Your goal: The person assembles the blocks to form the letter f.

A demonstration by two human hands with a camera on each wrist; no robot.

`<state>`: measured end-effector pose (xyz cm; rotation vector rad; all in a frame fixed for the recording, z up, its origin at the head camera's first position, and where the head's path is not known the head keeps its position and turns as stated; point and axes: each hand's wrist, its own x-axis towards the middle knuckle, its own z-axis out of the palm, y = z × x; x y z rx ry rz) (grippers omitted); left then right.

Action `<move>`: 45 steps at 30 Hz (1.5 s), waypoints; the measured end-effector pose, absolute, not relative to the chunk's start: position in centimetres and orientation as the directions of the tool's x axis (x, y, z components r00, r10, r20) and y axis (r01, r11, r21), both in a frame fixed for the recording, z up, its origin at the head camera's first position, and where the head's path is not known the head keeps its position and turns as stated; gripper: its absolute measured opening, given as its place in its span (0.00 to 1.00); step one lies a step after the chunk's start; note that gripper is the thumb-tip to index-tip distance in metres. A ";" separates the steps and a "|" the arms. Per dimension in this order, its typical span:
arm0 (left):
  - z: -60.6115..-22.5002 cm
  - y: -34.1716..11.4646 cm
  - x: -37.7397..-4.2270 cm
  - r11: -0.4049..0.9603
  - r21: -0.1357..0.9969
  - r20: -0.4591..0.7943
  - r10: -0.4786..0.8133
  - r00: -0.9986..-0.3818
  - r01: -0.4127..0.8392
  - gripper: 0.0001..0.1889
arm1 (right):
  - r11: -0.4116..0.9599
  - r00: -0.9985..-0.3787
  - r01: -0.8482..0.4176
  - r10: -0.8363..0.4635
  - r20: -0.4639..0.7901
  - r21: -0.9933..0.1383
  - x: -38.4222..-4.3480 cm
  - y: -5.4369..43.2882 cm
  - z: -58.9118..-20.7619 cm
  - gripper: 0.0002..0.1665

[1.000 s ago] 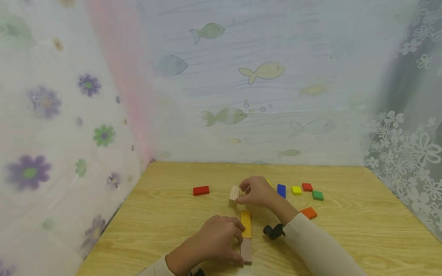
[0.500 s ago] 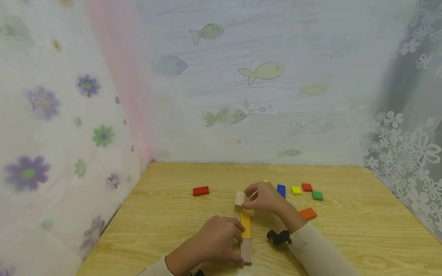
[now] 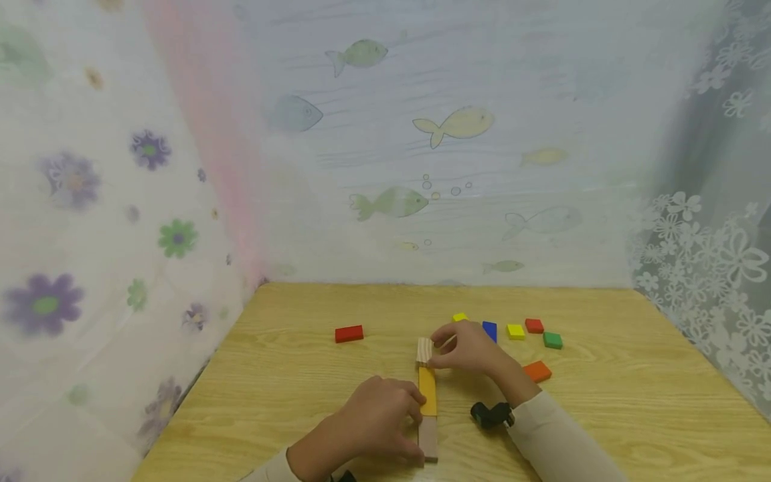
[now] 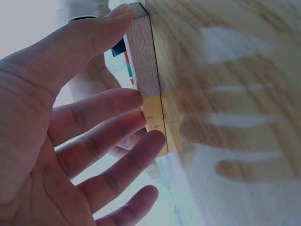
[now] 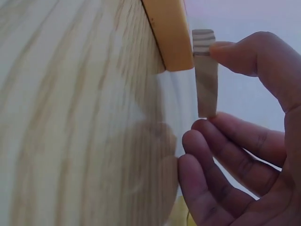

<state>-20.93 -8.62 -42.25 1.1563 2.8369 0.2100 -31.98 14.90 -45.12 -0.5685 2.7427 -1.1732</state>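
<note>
My right hand (image 3: 466, 347) pinches a plain striped wooden block (image 3: 424, 351) between thumb and index finger at its ends. In the right wrist view, that wooden block (image 5: 206, 77) stands off the table, beside the far end of an orange-yellow block (image 5: 171, 35). On the table, the orange-yellow block (image 3: 427, 391) meets a brown wooden block (image 3: 427, 438) end to end. My left hand (image 3: 382, 422) touches this row from the left. In the left wrist view, its thumb is at the near end of the brown block (image 4: 142, 59), and loosely bent fingers touch the orange-yellow one (image 4: 154, 117).
A red block (image 3: 349, 333) lies at the back left. Behind and right of my right hand are yellow (image 3: 515, 332), blue (image 3: 490, 331), small red (image 3: 534, 326), green (image 3: 552, 340) and orange (image 3: 538, 371) blocks. A fish-patterned curtain (image 3: 452, 167) hangs behind the table.
My right hand has brought the striped wooden block rightward and nearer, up to the far end of the orange-yellow block. The left hand has stayed in place.
</note>
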 end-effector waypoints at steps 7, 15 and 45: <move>-42.2 -8.6 -20.9 0.707 0.141 -0.002 0.701 -0.714 0.694 0.19 | 0.617 -0.925 -0.291 -0.377 0.051 -0.731 -32.2 15.2 -45.4 0.30; -42.2 -8.5 -21.0 0.709 0.154 -0.019 0.699 -0.715 0.689 0.19 | 0.611 -0.922 -0.298 -0.382 0.056 -0.733 -32.1 15.5 -45.4 0.30; -42.2 -8.6 -21.0 0.712 0.171 -0.031 0.694 -0.719 0.681 0.20 | 0.605 -0.926 -0.279 -0.374 0.043 -0.746 -32.3 15.6 -45.6 0.30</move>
